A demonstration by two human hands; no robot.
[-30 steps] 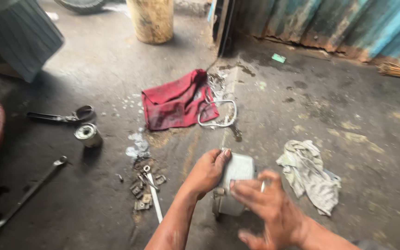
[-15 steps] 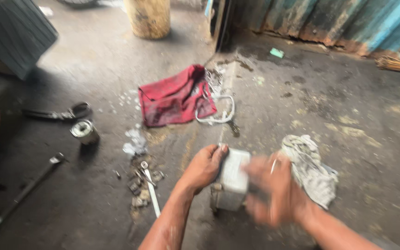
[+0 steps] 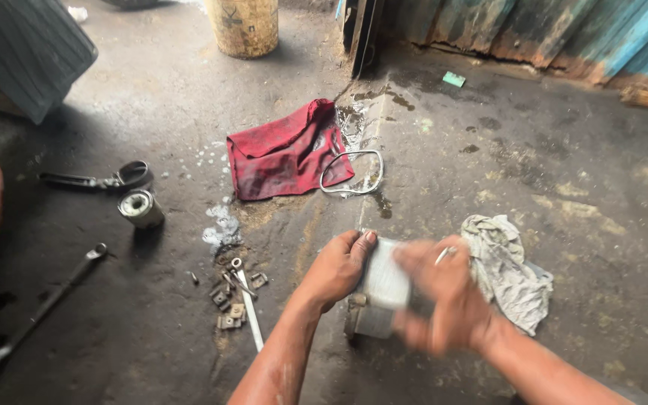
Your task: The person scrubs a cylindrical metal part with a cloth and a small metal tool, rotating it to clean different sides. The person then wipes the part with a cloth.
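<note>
Hands: right hand has swung left across metal part, blurred

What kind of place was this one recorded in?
Most likely a rough mechanic's workshop floor. On the stained concrete floor lie a long wrench, loose nuts and bolts and a red rag, while both hands, left hand and right hand, grip a pale metal part.

A pale boxy metal part standing on the concrete floor is gripped by the left hand; the blurred right hand is laid against it. A grey rag is seen just beside, a red cloth farther off.
</note>
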